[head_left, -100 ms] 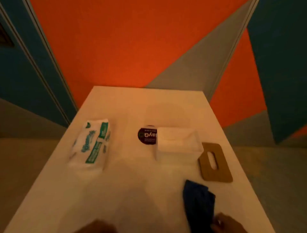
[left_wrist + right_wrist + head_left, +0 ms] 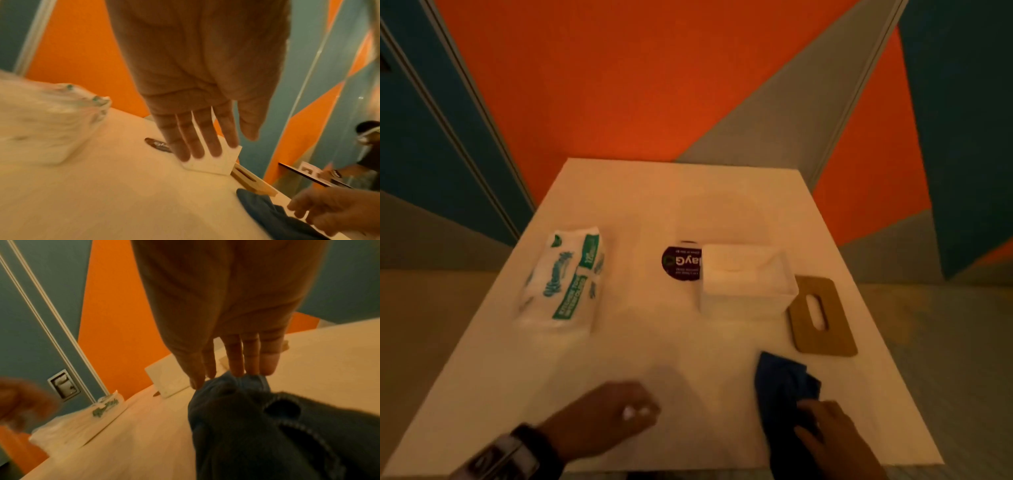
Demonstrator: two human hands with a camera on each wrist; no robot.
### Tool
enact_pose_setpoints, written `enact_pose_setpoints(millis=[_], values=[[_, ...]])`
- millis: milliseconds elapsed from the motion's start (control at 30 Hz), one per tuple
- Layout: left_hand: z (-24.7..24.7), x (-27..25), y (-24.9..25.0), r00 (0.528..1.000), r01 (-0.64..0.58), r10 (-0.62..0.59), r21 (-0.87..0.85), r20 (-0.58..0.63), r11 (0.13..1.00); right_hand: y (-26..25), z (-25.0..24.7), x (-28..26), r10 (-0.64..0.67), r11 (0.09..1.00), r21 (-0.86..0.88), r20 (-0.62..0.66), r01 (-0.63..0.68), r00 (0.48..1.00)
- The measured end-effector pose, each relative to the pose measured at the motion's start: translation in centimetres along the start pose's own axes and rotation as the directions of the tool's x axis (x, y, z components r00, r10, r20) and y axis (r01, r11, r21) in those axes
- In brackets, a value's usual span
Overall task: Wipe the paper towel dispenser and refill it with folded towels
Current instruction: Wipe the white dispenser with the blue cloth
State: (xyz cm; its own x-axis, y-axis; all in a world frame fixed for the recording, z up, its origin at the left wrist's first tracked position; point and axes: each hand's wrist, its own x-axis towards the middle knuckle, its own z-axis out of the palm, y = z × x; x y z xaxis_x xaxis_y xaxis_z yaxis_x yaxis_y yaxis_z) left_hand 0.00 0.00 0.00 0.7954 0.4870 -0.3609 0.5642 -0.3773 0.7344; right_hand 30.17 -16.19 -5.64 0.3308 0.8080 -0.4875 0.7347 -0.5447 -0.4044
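The white open-topped dispenser box stands mid-table, its wooden slotted lid lying flat to its right. A wrapped pack of folded towels lies at the left. A dark blue cloth lies crumpled near the front right. My right hand rests on the cloth, and in the right wrist view its straight fingertips touch the bunched cloth. My left hand hovers empty over the front of the table. In the left wrist view its fingers are straight, short of the dispenser.
A dark round sticker lies on the table just left of the dispenser. The white table ends near my wrists at the front. Orange, grey and teal walls surround it, with a door latch at the left.
My left hand has come forward from the bottom edge onto the table. My right hand has slid further over the blue cloth.
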Motion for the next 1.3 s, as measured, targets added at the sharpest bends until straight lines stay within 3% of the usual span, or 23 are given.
enact_pose_setpoints(millis=[133, 200, 300, 433, 533, 667, 733, 800, 833, 900, 1000, 1100, 1167, 1233, 1267, 1300], values=[[-2.2, 5.3, 2.0, 0.950, -0.168, 0.216, 0.214, -0.227, 0.962, -2.4, 1.7, 1.2, 0.022, 0.992, -0.127, 0.068, -0.013, 0.997], [-3.6, 7.6, 2.6, 0.943, -0.112, 0.210, 0.350, -0.258, 0.930, -2.8, 2.5, 1.8, 0.067, 0.988, -0.144, 0.061, -0.057, 0.996], [-5.3, 11.5, 2.9, 0.965, -0.075, 0.187, 0.490, -0.184, 0.869, -3.7, 3.5, 2.0, 0.102, 0.981, -0.172, 0.039, -0.094, 0.994], [-6.2, 16.1, 2.1, 0.949, -0.189, 0.314, 0.718, -0.043, 0.670, -3.9, 3.7, 2.2, 0.165, 0.975, -0.147, -0.012, -0.165, 0.986], [-6.3, 18.6, 1.2, 0.955, -0.239, 0.281, 0.821, 0.101, 0.519, -4.1, 3.4, 2.7, 0.203, 0.971, -0.123, -0.044, -0.207, 0.978], [-7.1, 19.7, 0.7, 0.882, -0.449, 0.373, 0.759, 0.289, 0.472, -3.7, 3.4, 3.1, 0.229, 0.965, -0.105, -0.118, -0.241, 0.966], [-7.4, 20.4, -0.1, 0.828, -0.513, 0.483, 0.731, 0.284, 0.449, -3.4, 3.6, 3.2, 0.227, 0.965, -0.097, -0.155, -0.243, 0.962], [-7.6, 20.8, -0.1, 0.799, -0.561, 0.534, 0.661, 0.277, 0.497, -3.3, 3.7, 3.4, 0.219, 0.964, -0.111, -0.190, -0.242, 0.957], [-7.9, 20.6, 0.3, 0.811, -0.558, 0.527, 0.609, 0.255, 0.564, -3.2, 3.7, 3.5, 0.213, 0.964, -0.115, -0.206, -0.239, 0.955], [-8.4, 20.2, 0.4, 0.860, -0.478, 0.501, 0.488, 0.094, 0.730, -3.1, 3.5, 3.8, 0.190, 0.967, -0.123, -0.231, -0.223, 0.954], [-9.0, 19.1, 0.2, 0.941, -0.320, 0.331, 0.139, -0.065, 0.937, -2.7, 2.6, 4.2, 0.179, 0.981, -0.033, -0.257, -0.193, 0.950], [-8.9, 17.1, 0.1, 0.979, -0.158, 0.143, -0.098, -0.142, 0.983, -3.2, -0.2, 4.4, 0.303, 0.922, 0.315, -0.229, -0.224, 0.925], [-8.8, 15.9, -0.1, 0.987, -0.071, 0.034, -0.241, -0.156, 0.968, -4.8, -3.1, 4.1, 0.348, 0.703, 0.684, -0.093, -0.195, 0.933], [-8.5, 14.7, -0.2, 0.989, -0.020, -0.028, -0.326, -0.143, 0.945, -7.2, -5.6, 3.6, 0.285, 0.455, 0.888, -0.067, -0.074, 0.956], [-8.2, 14.3, -0.3, 0.988, -0.001, -0.054, -0.360, -0.142, 0.933, -8.3, -6.4, 3.5, 0.218, 0.435, 0.900, -0.119, 0.013, 0.969], [-7.9, 13.9, -0.4, 0.986, 0.018, -0.081, -0.391, -0.145, 0.920, -9.5, -7.0, 3.4, 0.124, 0.503, 0.857, -0.201, 0.113, 0.972]])
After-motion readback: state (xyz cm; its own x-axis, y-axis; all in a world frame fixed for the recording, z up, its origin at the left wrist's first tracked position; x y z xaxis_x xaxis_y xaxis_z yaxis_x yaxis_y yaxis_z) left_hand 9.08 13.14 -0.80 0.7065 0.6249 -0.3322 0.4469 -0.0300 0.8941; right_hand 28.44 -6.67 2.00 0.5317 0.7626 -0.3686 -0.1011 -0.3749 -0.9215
